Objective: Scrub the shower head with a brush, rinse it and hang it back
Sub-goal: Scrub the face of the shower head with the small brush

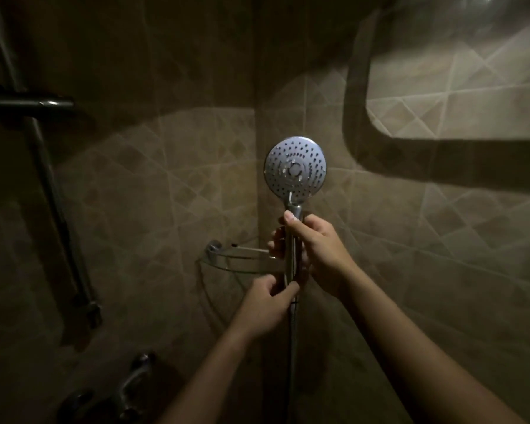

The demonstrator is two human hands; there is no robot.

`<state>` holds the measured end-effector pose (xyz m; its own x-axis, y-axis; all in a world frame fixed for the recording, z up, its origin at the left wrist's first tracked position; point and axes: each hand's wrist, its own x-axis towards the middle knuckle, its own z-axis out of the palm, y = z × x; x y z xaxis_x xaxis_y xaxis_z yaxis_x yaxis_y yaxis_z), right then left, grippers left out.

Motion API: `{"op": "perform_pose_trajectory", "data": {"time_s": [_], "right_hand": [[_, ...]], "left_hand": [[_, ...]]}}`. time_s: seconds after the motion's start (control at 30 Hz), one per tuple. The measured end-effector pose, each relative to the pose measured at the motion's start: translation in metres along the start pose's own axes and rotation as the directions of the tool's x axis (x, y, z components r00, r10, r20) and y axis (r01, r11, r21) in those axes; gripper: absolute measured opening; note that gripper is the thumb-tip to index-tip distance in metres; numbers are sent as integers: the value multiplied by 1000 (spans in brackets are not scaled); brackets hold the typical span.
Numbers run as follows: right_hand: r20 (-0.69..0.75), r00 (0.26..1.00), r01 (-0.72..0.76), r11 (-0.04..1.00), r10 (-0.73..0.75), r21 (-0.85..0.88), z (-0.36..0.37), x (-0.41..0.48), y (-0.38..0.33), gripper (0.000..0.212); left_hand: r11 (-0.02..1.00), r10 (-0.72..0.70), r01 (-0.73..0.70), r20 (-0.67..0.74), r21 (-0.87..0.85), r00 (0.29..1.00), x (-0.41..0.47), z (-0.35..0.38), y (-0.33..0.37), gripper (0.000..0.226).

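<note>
Here your right hand (311, 246) wraps the handle and your left hand (268, 301) pinches its base, holding the shower head (295, 168) upright, face toward you, probably for scrubbing

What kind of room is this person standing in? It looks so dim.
Almost certainly a tiled shower corner of a bathroom. Both hands hold a handheld shower head by its handle, a glass corner shelf is fixed to the tiled walls, and a metal riser rail runs up the left side.
</note>
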<state>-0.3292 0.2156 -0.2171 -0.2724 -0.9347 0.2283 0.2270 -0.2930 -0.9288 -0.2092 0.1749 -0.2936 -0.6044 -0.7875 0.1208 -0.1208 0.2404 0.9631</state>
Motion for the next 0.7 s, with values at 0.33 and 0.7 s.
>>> {"op": "perform_pose_trajectory", "data": {"time_s": [0.33, 0.7], "right_hand": [[-217, 947, -237, 971, 238, 32, -104, -51, 89, 35], [-294, 856, -370, 901, 426, 229, -188, -94, 129, 26]], "left_hand": [[895, -373, 385, 95, -226, 923, -39, 134, -86, 43], [808, -538, 544, 95, -225, 838, -49, 230, -103, 50]]}}
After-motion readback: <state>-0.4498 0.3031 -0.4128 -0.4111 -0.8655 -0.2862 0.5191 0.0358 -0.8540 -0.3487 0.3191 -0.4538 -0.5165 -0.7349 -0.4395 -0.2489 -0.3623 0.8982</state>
